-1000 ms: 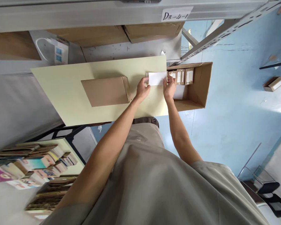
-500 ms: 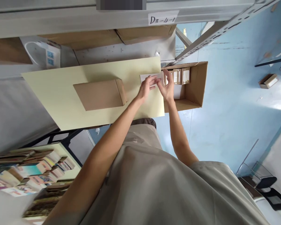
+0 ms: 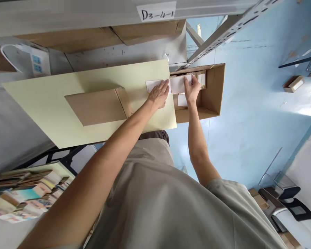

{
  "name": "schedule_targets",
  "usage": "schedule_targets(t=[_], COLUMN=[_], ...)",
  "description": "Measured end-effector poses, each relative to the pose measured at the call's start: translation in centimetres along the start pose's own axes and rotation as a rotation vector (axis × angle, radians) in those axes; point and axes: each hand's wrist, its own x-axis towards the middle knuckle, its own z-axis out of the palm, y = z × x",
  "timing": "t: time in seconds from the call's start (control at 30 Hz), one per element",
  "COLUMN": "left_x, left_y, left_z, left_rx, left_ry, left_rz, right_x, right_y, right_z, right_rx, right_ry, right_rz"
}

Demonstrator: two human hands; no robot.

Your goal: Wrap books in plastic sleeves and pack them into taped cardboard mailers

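Note:
My left hand (image 3: 159,94) lies palm down, fingers outstretched, on a white paper piece (image 3: 150,85) near the right end of the pale yellow board (image 3: 140,74). A white paper sheet (image 3: 176,84) extends past the board's edge over an open cardboard box (image 3: 214,90). My right hand (image 3: 192,91) pinches this sheet near its right end between thumb and fingers. Whether the two white pieces are joined is hidden by my left hand. Inside the box are several small brown packets with white labels (image 3: 202,80).
A closed brown carton (image 3: 98,107) lies on the board, left of my hands. Behind it stands a grey metal shelf (image 3: 93,15) labelled D3-4-1 (image 3: 157,11), holding larger cartons (image 3: 147,31). Stacked books and boxes (image 3: 28,193) are at lower left. Chairs (image 3: 298,207) stand at lower right.
My hands have moved apart. My right hand has drawn a white sheet rightward over the box, while my left hand has flattened onto the white paper. The view has shifted slightly.

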Motion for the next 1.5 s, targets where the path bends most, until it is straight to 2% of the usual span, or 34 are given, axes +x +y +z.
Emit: schedule_targets(t=[0.2, 0.4, 0.53, 0.6, 0.67, 0.77, 0.87, 0.97, 1.03, 1.17, 1.37, 1.5], left_x=[-0.3, 0.1, 0.3, 0.4, 0.4, -0.4, -3.4, -8.9, -13.0, -19.2, -24.1, -27.9], left_y=[0.1, 0.4, 0.6, 0.8, 1.2, 2.1, 3.1, 4.0, 4.5, 5.2, 4.8, 4.1], left_z=[-0.9, -1.5, -1.3, -1.4, -1.6, -1.9, -2.3, -3.3, -4.3, -5.6, -5.8, -6.5], left_rx=[0.048, -0.121, -0.246, -0.291, -0.352, -0.495, -0.782, -1.145, -1.276, -1.289, -1.261, -1.244], left_ry=[-0.071, -0.01, 0.028, 0.043, 0.078, 0.161, 0.214, 0.232, 0.269, 0.382, 0.506, 0.517], left_rz=[-0.027, -0.043, -0.058, -0.064, -0.067, -0.112, -0.226, -0.251, -0.231, -0.277, -0.291, -0.279], right_x=[0.8, 0.7, -1.0, -2.2, -3.2, -4.8, -6.4, -8.1, -9.1, -10.5, -12.9, -14.7], right_y=[2.3, 5.9, 8.0, 8.5, 8.2, 6.0, 2.3, -1.0, -2.7, -5.1, -8.8, -11.7], right_z=[1.5, 2.3, 0.2, -1.3, -2.5, -3.4, -3.3, -2.6, -2.0, -0.5, 1.5, 2.7], right_rx=[-0.037, -0.054, -0.027, 0.001, 0.04, 0.125, 0.274, 0.401, 0.428, 0.458, 0.505, 0.516], right_ry=[0.028, 0.069, 0.282, 0.384, 0.412, 0.315, 0.119, -0.034, -0.1, -0.189, -0.267, -0.287], right_rz=[0.065, 0.153, 0.384, 0.434, 0.382, 0.229, 0.118, 0.056, 0.021, -0.033, -0.15, -0.153])
